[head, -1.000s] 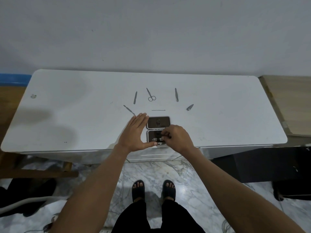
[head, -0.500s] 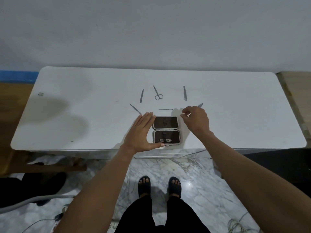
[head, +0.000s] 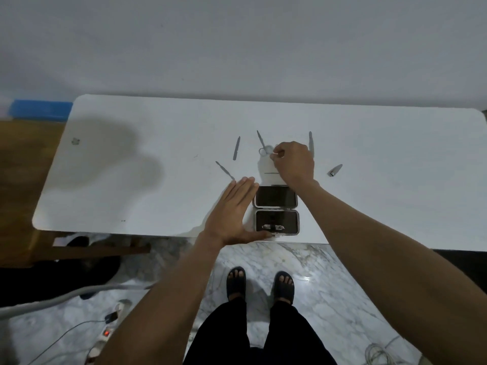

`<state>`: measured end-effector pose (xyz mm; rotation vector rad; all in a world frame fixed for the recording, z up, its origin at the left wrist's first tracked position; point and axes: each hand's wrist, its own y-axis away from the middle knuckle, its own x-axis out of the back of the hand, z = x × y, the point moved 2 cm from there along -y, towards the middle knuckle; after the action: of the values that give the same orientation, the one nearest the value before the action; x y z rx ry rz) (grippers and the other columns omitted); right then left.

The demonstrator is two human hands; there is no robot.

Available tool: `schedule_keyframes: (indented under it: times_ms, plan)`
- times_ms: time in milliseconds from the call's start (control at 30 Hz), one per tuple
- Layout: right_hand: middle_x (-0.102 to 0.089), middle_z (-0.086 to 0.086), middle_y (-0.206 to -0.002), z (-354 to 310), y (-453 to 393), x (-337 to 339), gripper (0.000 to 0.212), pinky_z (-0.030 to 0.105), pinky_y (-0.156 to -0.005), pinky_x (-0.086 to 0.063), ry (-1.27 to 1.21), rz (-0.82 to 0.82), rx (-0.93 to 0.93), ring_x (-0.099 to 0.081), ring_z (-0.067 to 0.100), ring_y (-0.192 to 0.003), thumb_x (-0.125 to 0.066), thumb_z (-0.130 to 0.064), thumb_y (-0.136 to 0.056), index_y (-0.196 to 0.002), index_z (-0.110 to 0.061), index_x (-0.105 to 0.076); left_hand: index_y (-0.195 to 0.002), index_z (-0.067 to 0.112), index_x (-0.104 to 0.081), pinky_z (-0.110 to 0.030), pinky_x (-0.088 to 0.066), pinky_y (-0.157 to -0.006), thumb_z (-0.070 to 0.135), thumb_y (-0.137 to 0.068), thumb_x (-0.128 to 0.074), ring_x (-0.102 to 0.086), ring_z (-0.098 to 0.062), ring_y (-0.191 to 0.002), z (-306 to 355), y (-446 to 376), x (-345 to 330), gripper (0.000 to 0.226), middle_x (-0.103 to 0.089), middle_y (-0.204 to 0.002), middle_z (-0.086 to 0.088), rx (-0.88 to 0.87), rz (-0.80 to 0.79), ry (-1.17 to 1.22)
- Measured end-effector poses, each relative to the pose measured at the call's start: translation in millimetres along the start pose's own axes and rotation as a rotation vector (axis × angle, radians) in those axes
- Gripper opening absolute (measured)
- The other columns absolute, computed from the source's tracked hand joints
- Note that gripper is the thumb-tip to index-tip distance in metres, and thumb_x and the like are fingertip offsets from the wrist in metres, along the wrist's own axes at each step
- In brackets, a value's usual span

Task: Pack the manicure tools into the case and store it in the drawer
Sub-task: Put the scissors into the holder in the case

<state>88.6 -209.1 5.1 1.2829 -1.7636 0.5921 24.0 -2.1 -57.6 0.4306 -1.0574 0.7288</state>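
Observation:
The open manicure case point(head: 275, 196) lies at the white table's point(head: 158, 201) front edge, with one metal tool point(head: 272, 227) strapped in its near half. My left hand point(head: 234, 214) rests flat against the case's left side, thumb along its front. My right hand point(head: 293, 160) reaches beyond the case, fingertips pinched on one ring of the small scissors point(head: 261, 143), which lie on the table. Around them lie a file point(head: 236, 148), a pusher point(head: 224, 170), a thin pin point(head: 271, 173), a slim tool point(head: 311, 140) partly behind my right hand, and a nail clipper point(head: 335, 170).
A wall stands directly behind the table. A blue box point(head: 39, 109) and wooden furniture point(head: 23, 180) are at the left. Below the table edge are my sandalled feet point(head: 259, 284) on marble floor, a power strip point(head: 104, 335) with a red light, and cables point(head: 379, 351).
My right hand left the case's near half, swung out to the right toward the clipper, then moved to the scissors. My left hand stayed beside the case.

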Motion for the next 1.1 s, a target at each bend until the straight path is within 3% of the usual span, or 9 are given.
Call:
schedule_keyframes:
  times_ms: [133,333,567,767,900,1100]
  plan:
    - [-0.072,0.006,-0.085,-15,-14,-13,0.019,0.033,-0.066,-0.055,0.049,-0.004,-0.014,-0.066,0.026,-0.081,-0.063,-0.028,-0.089,-0.088,-0.014,-0.076,-0.163,-0.001,-0.028,-0.048,-0.01,-0.134,0.087,-0.081,-0.06,-0.014,-0.026,-0.164,-3,-1,-2,0.124,-0.023,-0.174,-0.015,-0.031,0.029,-0.026]
    - [-0.071,0.01,-0.087,-29,-23,-20,0.019,0.032,-0.064,-0.051,0.155,0.013,-0.052,-0.066,0.031,-0.086,-0.062,-0.024,-0.088,-0.091,-0.009,-0.074,-0.163,-0.003,-0.028,-0.051,-0.014,-0.133,0.083,-0.08,-0.067,-0.018,-0.03,-0.163,-4,-1,-2,0.126,-0.025,-0.172,-0.018,-0.045,0.066,0.016]
    - [-0.064,0.016,-0.104,-43,-23,-26,0.018,0.033,-0.069,-0.038,0.34,-0.106,0.002,-0.053,0.034,-0.107,-0.048,-0.006,-0.089,-0.1,-0.002,-0.061,-0.163,-0.002,-0.028,-0.049,-0.01,-0.134,0.079,-0.078,-0.072,-0.018,-0.031,-0.162,-4,-1,-1,0.126,-0.026,-0.172,-0.018,-0.04,0.072,0.068]
    - [-0.062,0.016,-0.104,-28,-11,-16,0.02,0.035,-0.073,-0.039,0.29,-0.104,0.012,-0.05,0.033,-0.11,-0.045,-0.014,-0.095,-0.103,-0.002,-0.058,-0.164,-0.001,-0.027,-0.049,-0.012,-0.133,0.085,-0.08,-0.064,-0.019,-0.027,-0.162,-2,-2,3,0.125,-0.025,-0.173,-0.015,-0.031,0.034,0.003]
    - [-0.061,0.018,-0.103,-11,3,0,0.025,0.04,-0.079,-0.044,0.272,-0.087,0.099,-0.05,0.035,-0.108,-0.044,-0.019,-0.098,-0.104,-0.002,-0.061,-0.163,0.001,-0.029,-0.045,-0.008,-0.134,0.089,-0.078,-0.061,-0.017,-0.023,-0.163,-1,-1,5,0.127,-0.026,-0.173,-0.013,-0.008,0.032,0.001]
    - [-0.058,0.018,-0.105,22,41,22,0.021,0.041,-0.084,-0.048,0.179,-0.046,0.202,-0.052,0.034,-0.103,-0.052,-0.02,-0.096,-0.099,-0.004,-0.066,-0.163,0.002,-0.032,-0.047,-0.014,-0.133,0.092,-0.075,-0.06,-0.019,-0.023,-0.162,-1,0,5,0.129,-0.027,-0.173,-0.012,-0.017,0.054,0.006]
